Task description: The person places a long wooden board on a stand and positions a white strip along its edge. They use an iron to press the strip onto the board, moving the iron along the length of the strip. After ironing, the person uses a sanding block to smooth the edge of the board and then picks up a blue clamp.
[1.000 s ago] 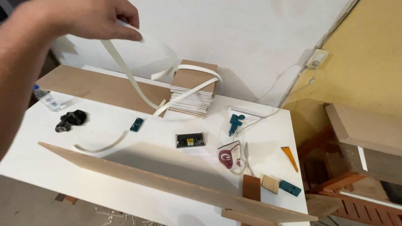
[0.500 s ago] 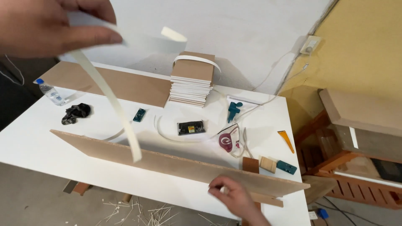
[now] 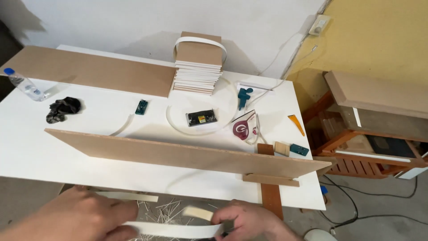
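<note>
Both hands, left hand (image 3: 84,218) and right hand (image 3: 249,221), grip closed on a white edging strip (image 3: 174,230) below the worktop (image 3: 26,151) edge; beyond, a maroon, probably round-labelled packet (image 3: 244,128).

Long board (image 3: 178,154) stands on edge across the table (image 3: 26,151), walling off the near side. Bare strip in front of board. Behind it: black box (image 3: 201,118), tape roll (image 3: 243,129), panel stack (image 3: 198,67).

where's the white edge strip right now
In the head view the white edge strip is at the bottom edge, stretched between the left hand and right hand, below the standing board.
</note>
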